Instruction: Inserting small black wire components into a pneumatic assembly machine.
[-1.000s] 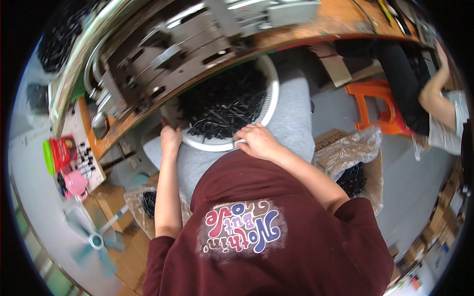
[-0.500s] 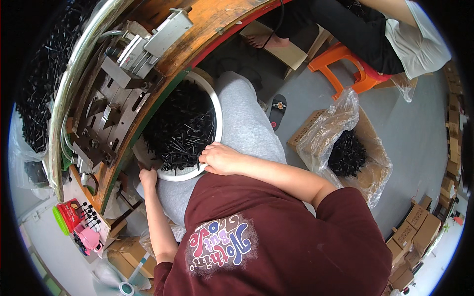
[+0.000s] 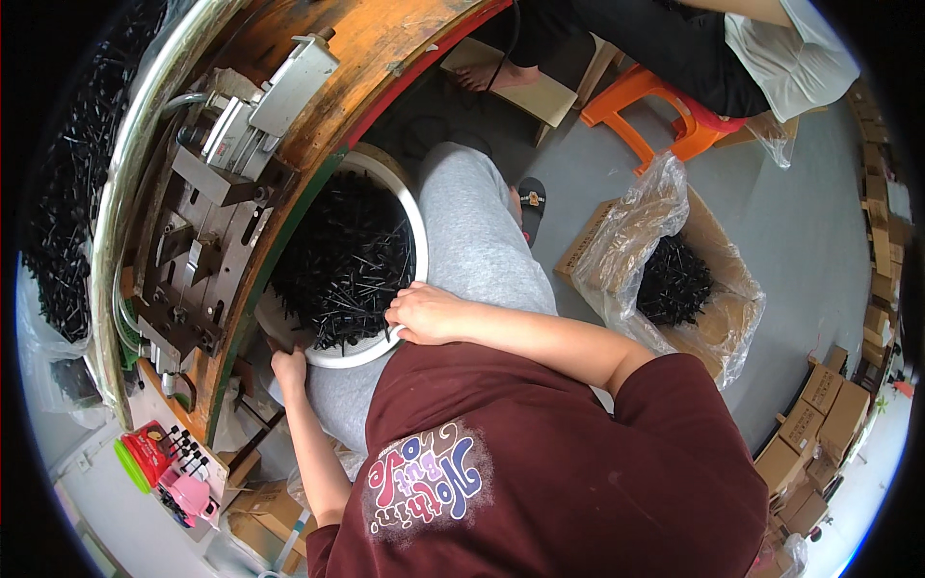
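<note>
A round white basin [image 3: 420,252] full of small black screws [image 3: 342,265] rests on my lap, against grey trousers. My right hand [image 3: 426,313] grips the basin's near rim, fingers curled over it. My left hand [image 3: 287,368] holds the rim on the lower left side, partly under the bench edge. Above the basin stands a wooden workbench [image 3: 385,48] carrying a metal machine [image 3: 217,183] with steel blocks and brackets.
A cardboard box lined with clear plastic [image 3: 679,279] holds more black screws on the floor at right. Another person sits on an orange stool [image 3: 665,96] at top right. Stacked cartons [image 3: 829,414] line the right side. Red and pink items [image 3: 173,462] lie lower left.
The view has swung and tilted; the basin now sits left of centre. Both hands have stayed on its rim, and the box of screws has come further into view.
</note>
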Motion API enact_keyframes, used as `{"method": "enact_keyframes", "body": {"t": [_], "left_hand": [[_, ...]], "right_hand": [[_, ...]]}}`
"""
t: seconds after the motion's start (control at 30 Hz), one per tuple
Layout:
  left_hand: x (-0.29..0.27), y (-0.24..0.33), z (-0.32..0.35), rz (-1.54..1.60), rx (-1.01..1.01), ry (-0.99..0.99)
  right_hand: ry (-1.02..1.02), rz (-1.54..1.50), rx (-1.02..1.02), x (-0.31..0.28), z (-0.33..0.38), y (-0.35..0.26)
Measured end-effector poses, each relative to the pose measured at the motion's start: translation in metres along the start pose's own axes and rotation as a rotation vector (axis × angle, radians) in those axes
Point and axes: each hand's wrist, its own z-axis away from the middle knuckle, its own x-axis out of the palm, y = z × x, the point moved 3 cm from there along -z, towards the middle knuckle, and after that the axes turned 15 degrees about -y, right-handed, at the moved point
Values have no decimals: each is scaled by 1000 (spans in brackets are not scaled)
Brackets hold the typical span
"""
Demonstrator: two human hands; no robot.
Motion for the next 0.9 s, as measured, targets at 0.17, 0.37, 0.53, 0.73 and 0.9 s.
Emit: {"method": "enact_keyframes", "body": {"t": [0.17, 0.37, 0.53, 0.73, 0.9], "left_hand": [[2, -1, 4, -37, -11, 26], [2, 2, 4, -222, -162, 71], [12, -8, 8, -266, -146, 163], [2, 16, 18, -191, -164, 104], [6, 14, 14, -184, -106, 69]], "right_hand": [[15, -4, -4, 3, 1, 0], [48, 40, -31, -1, -2, -1], [29, 149, -40, 7, -7, -1], [-54, 67, -37, -8, 0, -6], [-130, 101, -42, -10, -5, -11]]}}
